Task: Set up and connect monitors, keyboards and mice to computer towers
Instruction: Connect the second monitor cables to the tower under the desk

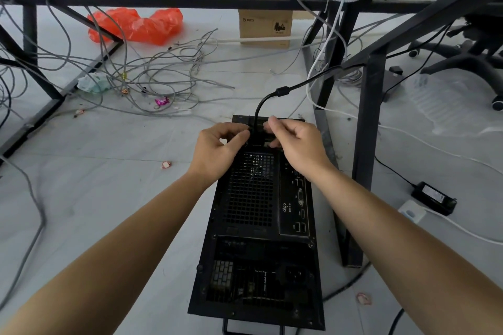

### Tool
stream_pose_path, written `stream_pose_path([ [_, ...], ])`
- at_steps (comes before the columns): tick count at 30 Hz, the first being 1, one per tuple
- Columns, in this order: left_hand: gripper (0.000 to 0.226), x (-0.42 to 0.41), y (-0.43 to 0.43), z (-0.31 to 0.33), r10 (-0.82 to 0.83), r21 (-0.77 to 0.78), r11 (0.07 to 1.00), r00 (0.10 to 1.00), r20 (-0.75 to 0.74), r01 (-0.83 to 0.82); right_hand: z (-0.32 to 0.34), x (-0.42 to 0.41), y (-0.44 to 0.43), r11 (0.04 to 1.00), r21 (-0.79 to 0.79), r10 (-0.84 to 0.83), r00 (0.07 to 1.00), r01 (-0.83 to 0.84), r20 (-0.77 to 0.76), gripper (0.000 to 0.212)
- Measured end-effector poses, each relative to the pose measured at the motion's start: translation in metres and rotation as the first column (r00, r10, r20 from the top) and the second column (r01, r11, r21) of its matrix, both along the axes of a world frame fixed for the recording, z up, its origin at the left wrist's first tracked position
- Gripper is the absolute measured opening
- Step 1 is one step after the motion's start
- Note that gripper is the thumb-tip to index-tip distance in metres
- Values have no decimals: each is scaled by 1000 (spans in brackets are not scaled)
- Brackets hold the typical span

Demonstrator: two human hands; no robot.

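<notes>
A black computer tower (258, 239) stands on the grey floor with its rear panel of ports and fan grille facing me. A thick black cable (275, 96) comes from the right, past a ferrite bead, and bends down to a plug at the panel's far end. My left hand (217, 148) pinches the left side of that plug with thumb and fingers. On the plug's right side, my right hand (295, 141) pinches it with curled fingers. The plug and its socket are mostly hidden by my fingers.
Black metal desk legs (367, 128) stand just right of the tower. Tangled grey cables (152, 76) cover the floor beyond, with an orange plastic bag (136, 24) and a cardboard box (265, 19). A power adapter (434, 197) lies at right, an office chair base (468, 54) further back.
</notes>
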State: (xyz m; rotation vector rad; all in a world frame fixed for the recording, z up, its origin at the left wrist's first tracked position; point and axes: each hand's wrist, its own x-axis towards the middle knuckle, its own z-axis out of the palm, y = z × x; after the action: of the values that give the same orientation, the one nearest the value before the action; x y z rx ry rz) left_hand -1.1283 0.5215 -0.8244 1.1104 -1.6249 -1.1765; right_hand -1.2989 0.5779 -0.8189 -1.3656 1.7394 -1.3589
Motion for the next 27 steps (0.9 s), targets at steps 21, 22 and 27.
stream_pose_path([
  [21, 18, 6, -31, 9, -284, 72, 956, 959, -3, 283, -5, 0, -4, 997, -50, -49, 998, 51, 49, 26],
  [22, 15, 4, -30, 9, -272, 69, 960, 962, -4, 272, -5, 0, -4, 997, -50, -49, 998, 51, 46, 26],
  [27, 12, 7, -29, 12, -301, 131, 945, 953, -12, 300, -6, 0, -4, 997, -46, -53, 998, 55, 40, 28],
])
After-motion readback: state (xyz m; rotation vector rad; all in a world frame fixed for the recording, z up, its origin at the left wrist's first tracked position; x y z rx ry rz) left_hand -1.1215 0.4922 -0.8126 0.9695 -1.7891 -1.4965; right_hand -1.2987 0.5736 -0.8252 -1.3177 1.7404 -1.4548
